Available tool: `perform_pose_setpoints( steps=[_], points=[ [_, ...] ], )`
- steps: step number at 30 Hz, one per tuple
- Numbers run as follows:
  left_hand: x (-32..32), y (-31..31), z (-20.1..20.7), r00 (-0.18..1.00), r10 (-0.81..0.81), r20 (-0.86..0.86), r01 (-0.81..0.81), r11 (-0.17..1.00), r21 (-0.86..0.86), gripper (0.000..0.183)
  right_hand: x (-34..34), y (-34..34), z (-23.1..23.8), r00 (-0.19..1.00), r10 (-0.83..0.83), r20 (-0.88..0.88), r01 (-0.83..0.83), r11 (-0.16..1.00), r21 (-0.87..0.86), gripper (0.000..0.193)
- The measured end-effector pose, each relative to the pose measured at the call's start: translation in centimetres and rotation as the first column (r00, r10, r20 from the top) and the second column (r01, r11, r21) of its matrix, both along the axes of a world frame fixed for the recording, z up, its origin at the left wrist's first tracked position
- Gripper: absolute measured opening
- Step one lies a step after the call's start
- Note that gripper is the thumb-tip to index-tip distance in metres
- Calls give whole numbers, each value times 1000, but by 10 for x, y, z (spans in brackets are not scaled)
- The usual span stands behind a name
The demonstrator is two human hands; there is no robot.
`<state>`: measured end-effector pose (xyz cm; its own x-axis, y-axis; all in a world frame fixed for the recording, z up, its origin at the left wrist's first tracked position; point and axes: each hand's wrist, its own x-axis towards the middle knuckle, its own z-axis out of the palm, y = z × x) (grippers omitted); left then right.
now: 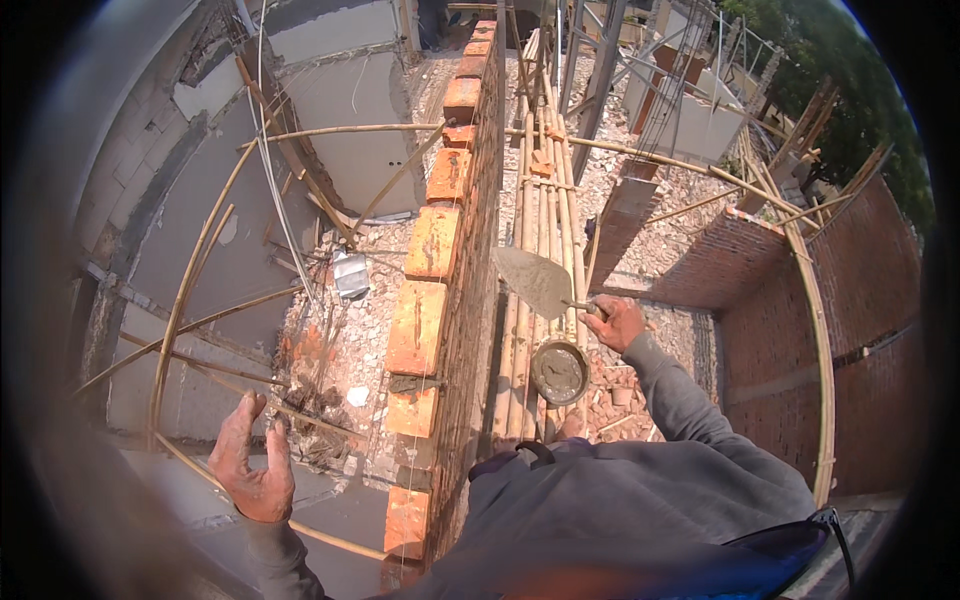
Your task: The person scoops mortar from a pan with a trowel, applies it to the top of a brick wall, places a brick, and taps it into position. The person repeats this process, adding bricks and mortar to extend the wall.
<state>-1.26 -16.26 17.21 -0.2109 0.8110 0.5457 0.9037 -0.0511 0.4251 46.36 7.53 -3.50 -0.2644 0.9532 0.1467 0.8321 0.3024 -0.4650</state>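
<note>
My right hand [618, 322] is closed round the handle of a pointed brick trowel [540, 282]. The trowel's blade is grey with mortar and points left toward the brick wall [433, 242]. Below the blade, a round bucket of wet grey mortar [560, 373] stands on the bamboo scaffold poles [548, 215]. On the wall's far side, my left hand [256, 465] is raised with thumb and fingers apart and nothing between them. Orange bricks run along the wall's top, with gaps and grey mortar between some near ones. A thin string line runs along the bricks.
Bamboo poles [203, 262] arch across both sides of the wall. Far below on the left lies rubble [345, 330] with a silvery sheet [350, 275]. Lower brick walls [735, 262] and bare rebar columns stand on the right. A loose brick piece [541, 163] lies on the scaffold.
</note>
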Motion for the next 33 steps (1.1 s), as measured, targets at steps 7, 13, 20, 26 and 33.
perform_pose_setpoints(
  steps=[7, 13, 20, 26, 33],
  points=[
    [129, 60, 124, 655, -424, -626, 544, 839, 0, 32, 139, -109, -201, 906, -399, 143, 423, 820, -385, 50],
    [255, 90, 181, 345, -541, -767, 793, 605, -70, 27, 227, -194, -290, 793, -493, 358, 591, 479, -649, 53],
    [308, 144, 142, 411, -634, -655, 899, 402, 175, 32, 266, -250, -337, 779, -577, 246, 510, 355, -783, 43],
    [335, 202, -29, 614, -770, 175, 754, 638, 159, 42, 279, -245, -362, 774, -610, 169, 458, 356, -815, 36],
    [314, 204, -295, 880, -198, 431, 396, 807, -438, 38, 269, -188, -378, 827, -539, 162, 469, 501, -727, 30]
  ],
)
